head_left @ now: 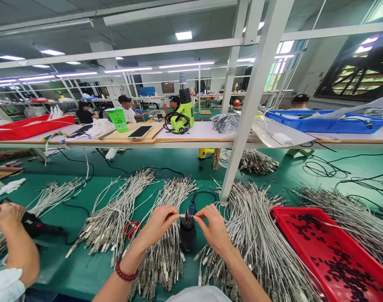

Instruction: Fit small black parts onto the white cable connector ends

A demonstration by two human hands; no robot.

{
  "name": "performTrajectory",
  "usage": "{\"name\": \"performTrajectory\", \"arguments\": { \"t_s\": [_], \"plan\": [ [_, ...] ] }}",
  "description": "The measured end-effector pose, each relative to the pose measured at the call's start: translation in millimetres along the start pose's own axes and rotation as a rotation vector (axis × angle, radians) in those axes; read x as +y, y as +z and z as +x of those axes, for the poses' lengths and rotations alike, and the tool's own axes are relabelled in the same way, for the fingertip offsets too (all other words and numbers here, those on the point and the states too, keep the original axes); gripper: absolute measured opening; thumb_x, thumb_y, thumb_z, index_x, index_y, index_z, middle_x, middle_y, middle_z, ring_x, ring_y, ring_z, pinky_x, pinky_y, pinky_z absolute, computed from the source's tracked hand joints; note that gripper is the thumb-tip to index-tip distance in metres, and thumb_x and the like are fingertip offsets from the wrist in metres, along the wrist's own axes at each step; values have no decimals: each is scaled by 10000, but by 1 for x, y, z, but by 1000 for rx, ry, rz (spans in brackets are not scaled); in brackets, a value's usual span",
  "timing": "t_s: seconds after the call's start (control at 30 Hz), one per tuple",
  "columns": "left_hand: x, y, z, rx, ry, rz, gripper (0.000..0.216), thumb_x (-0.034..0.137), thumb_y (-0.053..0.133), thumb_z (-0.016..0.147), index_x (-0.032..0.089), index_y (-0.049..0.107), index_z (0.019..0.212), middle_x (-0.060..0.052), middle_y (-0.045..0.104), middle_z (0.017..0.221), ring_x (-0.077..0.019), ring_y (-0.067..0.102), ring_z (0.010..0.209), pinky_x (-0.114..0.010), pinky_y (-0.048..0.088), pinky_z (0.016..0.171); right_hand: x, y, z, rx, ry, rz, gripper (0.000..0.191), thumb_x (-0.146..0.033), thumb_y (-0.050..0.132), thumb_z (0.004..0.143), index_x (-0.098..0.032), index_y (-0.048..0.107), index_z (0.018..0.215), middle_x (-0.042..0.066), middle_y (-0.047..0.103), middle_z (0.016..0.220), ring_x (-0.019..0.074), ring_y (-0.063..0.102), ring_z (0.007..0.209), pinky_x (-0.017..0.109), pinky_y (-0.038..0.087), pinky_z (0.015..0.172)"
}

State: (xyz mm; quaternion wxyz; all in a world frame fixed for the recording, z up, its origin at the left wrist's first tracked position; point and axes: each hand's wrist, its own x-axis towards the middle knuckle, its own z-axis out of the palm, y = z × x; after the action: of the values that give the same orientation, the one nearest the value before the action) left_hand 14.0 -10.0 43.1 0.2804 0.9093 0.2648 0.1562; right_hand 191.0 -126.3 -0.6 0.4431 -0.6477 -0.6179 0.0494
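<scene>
Green tabletop (pixel 59 268) keeps cable bundles (pixel 162 256) seemingly within reach. Left hand (pixel 161 222) and right hand (pixel 212 226), grips pinched shut, likely steady a thin strand (pixel 182 215) at the black nozzle tool (pixel 187 239).

At 6 o'clock, 2 hands: 1 left hand (pixel 160 221), 1 right hand (pixel 212 224). Between 8 and 9, 1 co-worker's hand (pixel 9 216). 6 heaps of cables (pixel 257 230) spread from 9 through 6 to 3. 2 red trays (pixel 340 230), at 4 and 9. 1 blue tray (pixel 329 126), at 3.

The left edge cuts a co-worker's hand (pixel 7 216), the bottom edge the red tray (pixel 342 237). At centre, the held piece (pixel 181 215) is too small to identify.
</scene>
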Motion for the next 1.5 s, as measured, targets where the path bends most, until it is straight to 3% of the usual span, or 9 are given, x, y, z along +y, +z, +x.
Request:
{"name": "performTrajectory", "arguments": {
  "t_s": [0.27, 0.53, 0.77, 1.2, 1.5],
  "plan": [
    [1, 1, 1, 6, -21, -56, 254, 334, 487, 911, 173, 634, 780, 12, 577, 698, -129, 467, 618, -221, 310, 573, 0, 0, 0, 11, 2, 9, 113, -168, 545, 904, -191, 574, 797, 13, 553, 734, 188, 465, 757, 318, 380, 695],
    [4, -4, -3, -51, 18, 7, 386, 350, 337, 974, 176, 632, 797, -7, 594, 736, -154, 514, 700, -240, 324, 633, 1, 3, -1, 27, -14, 4, 117, -172, 539, 906, -194, 578, 798, 20, 563, 741, 193, 462, 762, 322, 383, 684],
    [-2, -1, -1, -21, 15, -12, 280, 309, 433, 941, 172, 573, 741, 28, 528, 677, -125, 438, 626, -224, 297, 591, 8, 6, -1, 55, -40, 25, 110, -184, 560, 889, -200, 580, 782, 19, 569, 735, 197, 466, 755, 326, 385, 667],
    [-3, 3, 1, 35, 4, -86, 197, 273, 503, 895, 172, 590, 750, 22, 558, 696, -125, 473, 636, -216, 324, 590, 5, 5, -1, 54, -10, -8, 119, -193, 583, 883, -201, 577, 765, 22, 577, 748, 202, 485, 774, 326, 398, 685],
    [1, 3, -13, 32, -75, -45, 206, 339, 537, 877, 179, 651, 815, 26, 589, 684, -122, 473, 625, -217, 323, 593, 8, 9, -9, 5, -63, -17, 209, -269, 467, 952, -217, 565, 774, 31, 569, 739, 212, 498, 723, 351, 402, 661]
  ]
}}
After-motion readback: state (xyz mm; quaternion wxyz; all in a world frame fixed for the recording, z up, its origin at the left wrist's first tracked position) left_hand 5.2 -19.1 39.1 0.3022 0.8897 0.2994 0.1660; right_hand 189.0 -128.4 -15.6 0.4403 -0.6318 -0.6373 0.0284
